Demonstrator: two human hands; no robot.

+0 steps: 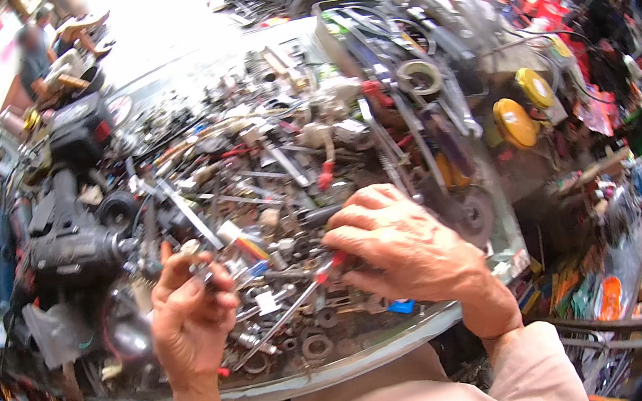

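My left hand (193, 313) is raised over the near left part of the cluttered table, fingers curled in a pinch. Between its thumb and fingertips is a small metal piece (203, 272), too blurred to name. My right hand (405, 246) reaches palm down over the parts to its right. Its thumb and fingers close round the red handle end of what looks like a screwdriver (284, 317); the long thin shaft slants down toward the table's near edge. The palm hides most of the handle. A black cylindrical handle (318, 216) lies beside the right fingertips.
Loose bolts, sockets and washers (317, 345) cover the table. A black power drill (69, 248) lies left. At the far right stand a tool tray (327, 35), a tape roll (419, 78) and yellow round things (515, 124). A person (39, 64) sits at far left.
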